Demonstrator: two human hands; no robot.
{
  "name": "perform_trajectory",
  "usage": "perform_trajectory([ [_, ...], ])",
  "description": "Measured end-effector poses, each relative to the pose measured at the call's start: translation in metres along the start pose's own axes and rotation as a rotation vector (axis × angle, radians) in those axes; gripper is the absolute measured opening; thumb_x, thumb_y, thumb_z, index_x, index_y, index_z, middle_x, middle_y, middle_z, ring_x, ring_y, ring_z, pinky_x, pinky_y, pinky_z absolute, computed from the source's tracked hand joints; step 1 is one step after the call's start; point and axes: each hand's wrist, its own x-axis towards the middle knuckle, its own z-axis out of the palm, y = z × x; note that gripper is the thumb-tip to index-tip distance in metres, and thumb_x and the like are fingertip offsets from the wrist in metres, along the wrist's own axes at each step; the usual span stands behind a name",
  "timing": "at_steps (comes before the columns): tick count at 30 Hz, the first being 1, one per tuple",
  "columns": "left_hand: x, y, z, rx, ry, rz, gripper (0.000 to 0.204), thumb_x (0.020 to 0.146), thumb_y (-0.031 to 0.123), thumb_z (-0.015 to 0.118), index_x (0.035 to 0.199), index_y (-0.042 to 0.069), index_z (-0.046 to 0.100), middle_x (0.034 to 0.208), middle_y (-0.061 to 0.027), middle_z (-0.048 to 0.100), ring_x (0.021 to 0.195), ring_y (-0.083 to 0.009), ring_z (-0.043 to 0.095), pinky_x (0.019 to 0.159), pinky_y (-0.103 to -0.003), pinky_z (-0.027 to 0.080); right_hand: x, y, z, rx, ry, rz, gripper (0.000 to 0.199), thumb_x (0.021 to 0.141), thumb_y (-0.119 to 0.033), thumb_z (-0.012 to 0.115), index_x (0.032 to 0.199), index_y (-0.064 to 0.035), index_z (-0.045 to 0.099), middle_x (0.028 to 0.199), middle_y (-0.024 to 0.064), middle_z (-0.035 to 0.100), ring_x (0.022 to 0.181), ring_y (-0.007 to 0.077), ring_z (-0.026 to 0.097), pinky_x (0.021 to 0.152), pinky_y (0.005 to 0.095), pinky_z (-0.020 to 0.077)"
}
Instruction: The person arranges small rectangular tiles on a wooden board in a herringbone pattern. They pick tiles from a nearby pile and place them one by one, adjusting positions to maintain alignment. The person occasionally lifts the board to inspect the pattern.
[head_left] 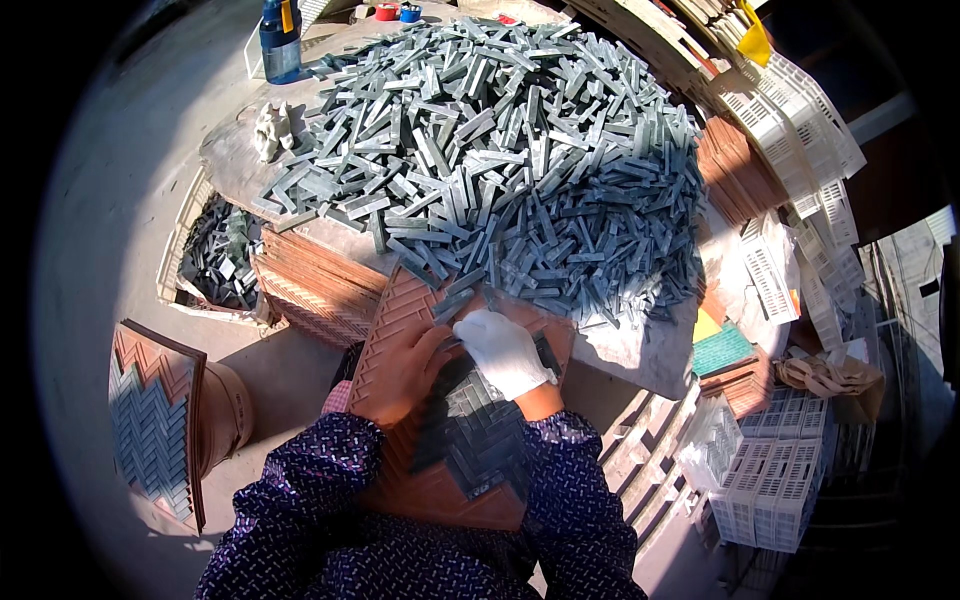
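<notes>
An orange-brown herringbone mould tray (385, 345) leans against the table edge in front of me, partly filled with dark grey stone strips (470, 430) in a zigzag pattern. My left hand (402, 372), bare, rests over the tray's upper part with its fingers bent and close together. Close beside it, my right hand (500, 350), in a white glove, has its fingers curled down at the top of the laid strips. Between them the fingertips meet near a grey strip; what each holds is hidden. Loose strips (458, 300) lie just above my hands.
A large heap of grey stone strips (480, 150) covers the table (640, 350). Stacked empty moulds (315, 285) and a crate of dark pieces (222, 255) are at left. A filled mould (155, 430) leans on a drum. White crates (770, 470), a blue bottle (281, 45) and gloves (272, 130) surround it.
</notes>
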Motion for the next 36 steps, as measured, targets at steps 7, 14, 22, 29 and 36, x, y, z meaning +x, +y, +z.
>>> perform_trajectory([
  [7,-0.014,-0.016,0.001,0.081,-0.099,-0.067,0.024,0.081,0.005,0.061,0.104,0.003,0.057,0.093,-0.0152,0.057,0.086,-0.0354,0.056,0.071,-0.041,0.047,-0.049,-0.015,-0.031,0.422,0.332,0.382,0.02,0.078,-0.007,0.066,0.097,0.0004,0.064,0.095,0.0128,0.064,0.085,0.0265,0.064,0.074,0.0324,0.0504],
  [14,-0.008,-0.009,0.004,0.141,-0.165,0.007,0.021,0.08,0.003,0.062,0.1,0.002,0.059,0.091,-0.015,0.057,0.086,-0.035,0.057,0.072,-0.04,0.047,-0.178,-0.028,-0.025,0.517,0.498,0.815,0.015,0.077,-0.003,0.066,0.092,0.0015,0.065,0.09,0.0121,0.066,0.082,0.023,0.064,0.074,0.0314,0.0499],
  [22,0.0,-0.011,0.021,0.185,-0.164,0.022,0.018,0.079,0.004,0.061,0.096,0.001,0.059,0.091,-0.0146,0.056,0.084,-0.0361,0.058,0.07,-0.042,0.048,-0.244,-0.038,0.007,0.785,0.683,1.158,0.012,0.083,-0.005,0.062,0.093,0.0006,0.065,0.082,0.004,0.062,0.064,0.0087,0.054,0.057,0.0227,0.0436],
  [29,0.035,-0.003,0.023,0.286,-0.356,0.08,0.014,0.078,0.004,0.059,0.092,0.003,0.059,0.093,-0.0126,0.056,0.084,-0.0357,0.058,0.071,-0.042,0.048,-0.244,-0.05,0.048,0.619,0.697,1.055,0.013,0.08,-0.006,0.065,0.091,0.0009,0.065,0.085,0.0104,0.066,0.08,0.0212,0.063,0.072,0.0315,0.0491],
  [36,0.095,-0.012,0.048,0.551,-0.371,0.35,0.018,0.072,0.006,0.061,0.09,0.008,0.06,0.102,-0.0076,0.055,0.094,-0.0282,0.057,0.073,-0.038,0.05,-0.233,-0.052,0.049,0.478,0.741,0.946,0.011,0.079,-0.005,0.065,0.089,-0.0004,0.065,0.088,0.0123,0.066,0.085,0.0273,0.064,0.076,0.0343,0.0495],
])
